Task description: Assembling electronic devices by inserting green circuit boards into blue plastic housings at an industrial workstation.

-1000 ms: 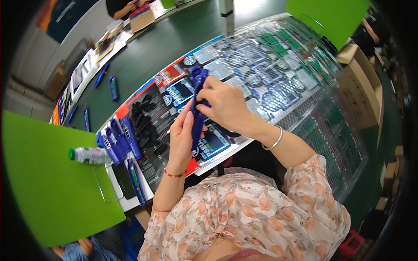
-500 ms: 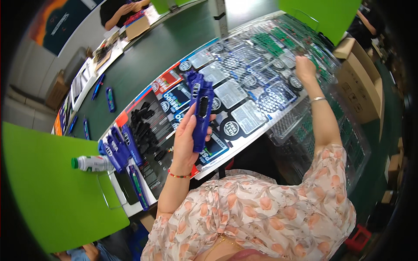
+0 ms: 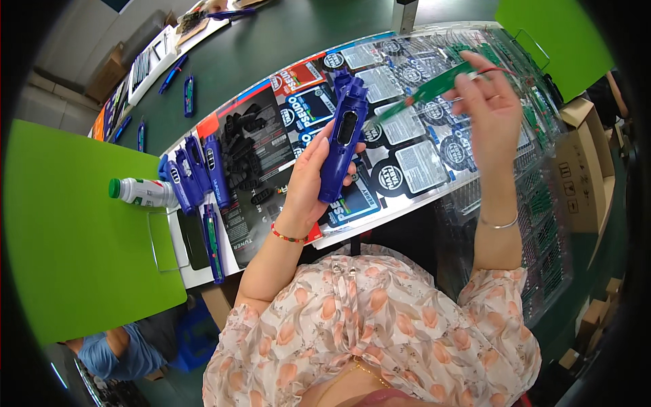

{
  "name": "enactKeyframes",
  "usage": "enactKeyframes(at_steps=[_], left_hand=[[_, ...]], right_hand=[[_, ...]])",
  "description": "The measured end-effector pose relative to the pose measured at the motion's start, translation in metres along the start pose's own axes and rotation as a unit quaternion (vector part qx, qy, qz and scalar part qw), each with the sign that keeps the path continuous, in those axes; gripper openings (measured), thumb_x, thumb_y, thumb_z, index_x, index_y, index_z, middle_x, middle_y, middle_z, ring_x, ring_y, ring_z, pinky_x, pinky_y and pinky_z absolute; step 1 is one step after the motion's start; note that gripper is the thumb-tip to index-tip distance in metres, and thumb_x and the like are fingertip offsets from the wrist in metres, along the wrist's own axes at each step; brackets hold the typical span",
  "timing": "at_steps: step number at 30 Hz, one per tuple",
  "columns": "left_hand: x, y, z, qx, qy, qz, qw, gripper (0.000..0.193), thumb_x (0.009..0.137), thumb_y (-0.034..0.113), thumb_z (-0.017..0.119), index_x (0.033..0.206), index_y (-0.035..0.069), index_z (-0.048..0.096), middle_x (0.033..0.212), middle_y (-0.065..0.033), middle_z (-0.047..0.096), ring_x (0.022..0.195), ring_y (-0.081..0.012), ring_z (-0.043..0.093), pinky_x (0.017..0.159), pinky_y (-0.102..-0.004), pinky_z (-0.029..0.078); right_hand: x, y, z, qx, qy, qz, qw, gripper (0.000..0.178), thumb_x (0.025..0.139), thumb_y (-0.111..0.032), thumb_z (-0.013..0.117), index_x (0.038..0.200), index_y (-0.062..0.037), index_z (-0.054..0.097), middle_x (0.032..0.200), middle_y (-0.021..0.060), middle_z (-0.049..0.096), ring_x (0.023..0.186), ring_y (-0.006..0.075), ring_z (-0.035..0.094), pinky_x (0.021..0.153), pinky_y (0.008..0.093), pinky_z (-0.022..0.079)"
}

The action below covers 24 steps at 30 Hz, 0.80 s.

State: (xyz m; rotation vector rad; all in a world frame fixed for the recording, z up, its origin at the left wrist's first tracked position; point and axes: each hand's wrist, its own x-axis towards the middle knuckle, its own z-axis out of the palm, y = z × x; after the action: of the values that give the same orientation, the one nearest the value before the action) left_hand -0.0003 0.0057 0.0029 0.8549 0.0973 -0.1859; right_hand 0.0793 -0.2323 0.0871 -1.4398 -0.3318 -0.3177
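Observation:
My left hand [image 3: 313, 173] is wrapped round a blue plastic housing [image 3: 343, 139], a long hollow shell with an oval opening, held tilted above the printed sheets. Between the fingers of my right hand [image 3: 489, 112] is a long narrow green circuit board [image 3: 428, 92], with a red wire [image 3: 498, 69] by the fingers. The board's far end points toward the housing and looks apart from it. On the printed sheet left of my left hand lies a pile of small black plastic parts [image 3: 241, 152]. More blue housings [image 3: 186, 178] are stacked beyond that pile.
Clear trays of green boards [image 3: 532, 146] cover the right side. A cardboard box [image 3: 580, 173] stands at far right. Green panels [image 3: 81, 230] flank the table. A white bottle with a green cap [image 3: 144, 192] lies by the left panel. Blue pens [image 3: 173, 73] lie at back left.
My right hand has come from the board trays back toward the middle and now carries a green circuit board. My left hand still holds the blue housing. The view has shifted.

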Motion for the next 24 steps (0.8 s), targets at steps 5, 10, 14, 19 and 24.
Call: enactKeyframes(at_steps=[5,10,14,19,24], left_hand=[[-0.005,0.003,-0.005,-0.006,-0.004,-0.004,1.0,0.05,0.104,0.024,0.043,0.15,0.009,0.033,0.112,-0.0149,0.062,0.078,-0.0196,0.062,0.061,-0.0289,0.052],[-0.01,0.005,-0.006,-0.016,-0.009,0.008,1.0,0.045,0.103,0.022,0.045,0.146,0.009,0.04,0.105,-0.0104,0.065,0.075,-0.0155,0.063,0.06,-0.0261,0.052],[-0.012,0.007,-0.012,-0.017,-0.029,0.017,0.999,0.045,0.103,0.021,0.046,0.146,0.008,0.041,0.104,-0.009,0.066,0.074,-0.0155,0.064,0.061,-0.026,0.053],[-0.013,0.007,-0.02,-0.009,-0.043,0.011,0.999,0.048,0.103,0.022,0.046,0.147,0.007,0.037,0.11,-0.0115,0.064,0.077,-0.0182,0.065,0.06,-0.0271,0.053],[-0.012,0.005,-0.024,-0.015,-0.058,0.019,0.998,0.049,0.103,0.022,0.046,0.148,0.006,0.036,0.111,-0.0127,0.064,0.079,-0.0197,0.066,0.061,-0.0279,0.054]], right_hand=[[-0.037,0.018,0.041,0.058,-0.124,0.068,0.988,0.028,0.09,-0.003,0.065,0.118,0.0017,0.064,0.085,0.005,0.068,0.073,0.0073,0.065,0.057,0.0181,0.048],[-0.049,0.03,0.059,0.035,-0.184,0.086,0.978,0.027,0.092,-0.004,0.064,0.119,-0.0023,0.066,0.086,0.0033,0.068,0.074,0.0044,0.062,0.058,0.0168,0.048],[-0.052,0.033,0.069,0.03,-0.199,0.101,0.974,0.026,0.092,-0.005,0.063,0.118,-0.0027,0.067,0.086,0.0021,0.068,0.074,0.0028,0.06,0.059,0.017,0.048],[-0.054,0.033,0.076,0.026,-0.211,0.096,0.972,0.026,0.093,-0.005,0.063,0.119,-0.0023,0.067,0.086,0.0023,0.069,0.073,0.0031,0.06,0.058,0.0171,0.049],[-0.055,0.038,0.076,0.019,-0.195,0.101,0.975,0.026,0.093,-0.005,0.062,0.119,-0.0023,0.066,0.086,0.0031,0.069,0.074,0.0054,0.063,0.058,0.0175,0.049]])
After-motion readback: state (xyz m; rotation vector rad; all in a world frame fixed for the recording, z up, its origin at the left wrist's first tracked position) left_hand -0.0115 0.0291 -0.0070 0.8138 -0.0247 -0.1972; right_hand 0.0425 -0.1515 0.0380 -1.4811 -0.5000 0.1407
